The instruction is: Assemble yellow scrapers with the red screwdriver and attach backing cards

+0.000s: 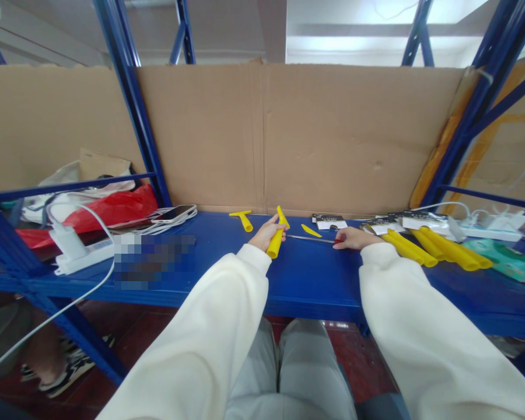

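Note:
My left hand (pixel 268 233) is closed round a yellow T-shaped tube piece (pixel 275 246), its round lower end tilted toward me. Closed fingers of my right hand (pixel 353 238) grip the red end of a thin metal rod (pixel 310 238); its exact kind is too small to tell. The rod points left, its tip close to the yellow piece, and I cannot tell whether they touch. Just behind the rod lies a pointed yellow sliver (pixel 311 231). Another yellow T-shaped piece (pixel 245 221) rests left of my left hand.
Several yellow tubes (pixel 446 249) lie by my right sleeve on the blue shelf (pixel 315 286). Black-and-white packets (pixel 424 220) and a green pack (pixel 507 259) sit behind and beside them. Left are a phone (pixel 175 213), cables and a white power strip (pixel 98 254). Cardboard (pixel 324 134) stands behind.

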Demonstrator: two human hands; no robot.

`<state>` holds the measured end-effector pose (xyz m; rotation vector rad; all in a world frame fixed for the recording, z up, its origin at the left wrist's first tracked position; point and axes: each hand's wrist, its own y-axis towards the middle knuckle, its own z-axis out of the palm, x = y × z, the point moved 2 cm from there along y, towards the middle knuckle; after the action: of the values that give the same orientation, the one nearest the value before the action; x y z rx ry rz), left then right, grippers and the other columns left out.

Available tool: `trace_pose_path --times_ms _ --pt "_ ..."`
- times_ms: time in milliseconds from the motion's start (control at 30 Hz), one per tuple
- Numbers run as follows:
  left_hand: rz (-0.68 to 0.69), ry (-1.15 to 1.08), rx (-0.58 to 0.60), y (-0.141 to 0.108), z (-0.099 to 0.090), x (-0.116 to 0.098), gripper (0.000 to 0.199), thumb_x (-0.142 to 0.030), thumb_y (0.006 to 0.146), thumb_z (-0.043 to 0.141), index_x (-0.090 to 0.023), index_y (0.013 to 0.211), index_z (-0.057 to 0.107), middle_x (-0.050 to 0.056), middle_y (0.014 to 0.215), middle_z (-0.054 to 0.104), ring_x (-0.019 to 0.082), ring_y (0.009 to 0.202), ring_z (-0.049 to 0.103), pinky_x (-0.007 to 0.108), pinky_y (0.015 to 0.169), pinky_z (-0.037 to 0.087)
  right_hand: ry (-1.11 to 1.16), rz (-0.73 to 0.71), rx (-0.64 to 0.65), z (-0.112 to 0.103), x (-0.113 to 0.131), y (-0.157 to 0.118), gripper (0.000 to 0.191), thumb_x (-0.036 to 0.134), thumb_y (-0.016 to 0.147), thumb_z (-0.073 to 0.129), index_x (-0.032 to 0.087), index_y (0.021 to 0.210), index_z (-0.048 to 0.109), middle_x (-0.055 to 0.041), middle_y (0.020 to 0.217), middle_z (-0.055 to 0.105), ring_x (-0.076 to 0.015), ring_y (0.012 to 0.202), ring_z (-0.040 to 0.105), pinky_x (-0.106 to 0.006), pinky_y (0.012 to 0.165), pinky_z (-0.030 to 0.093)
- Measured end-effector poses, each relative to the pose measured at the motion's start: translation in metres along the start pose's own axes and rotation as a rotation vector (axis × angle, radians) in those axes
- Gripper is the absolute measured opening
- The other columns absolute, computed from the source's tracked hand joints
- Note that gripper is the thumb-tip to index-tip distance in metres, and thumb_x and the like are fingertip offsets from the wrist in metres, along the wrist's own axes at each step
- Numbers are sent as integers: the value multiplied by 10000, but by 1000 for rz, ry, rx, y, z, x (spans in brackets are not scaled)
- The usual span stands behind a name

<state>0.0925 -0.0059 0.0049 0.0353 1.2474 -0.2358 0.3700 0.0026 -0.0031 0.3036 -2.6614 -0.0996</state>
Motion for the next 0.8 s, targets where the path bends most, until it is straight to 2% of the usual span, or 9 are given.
trace_pose_path --times_ms 167,467,800 --pt "-20 51 -22 -3 0 -1 784 7 881 496 -246 1570 221 -26 675 556 69 435 458 160 421 374 -7 -50 -28 3 -1 2 308 443 586 826 226 613 609 2 597 630 -170 599 593 -281 570 465" --pt "-13 131 -17 -13 0 -4 743 10 892 454 -216 1566 240 -22 673 550 70 443 444 159 417 367 -57 32 -180 -7 -4 -2 80 258 764 677 215 754 610 -32 729 685 -184 713 635 -287 679 485" --pt "-15 132 26 -6 -8 2 786 1 867 527 -249 1565 264 -12 709 587 71 451 471 168 422 372 -40 -33 -338 -2 -4 3 195 389 770 704 233 858 627 -36 785 707 -198 750 635 -316 719 485"
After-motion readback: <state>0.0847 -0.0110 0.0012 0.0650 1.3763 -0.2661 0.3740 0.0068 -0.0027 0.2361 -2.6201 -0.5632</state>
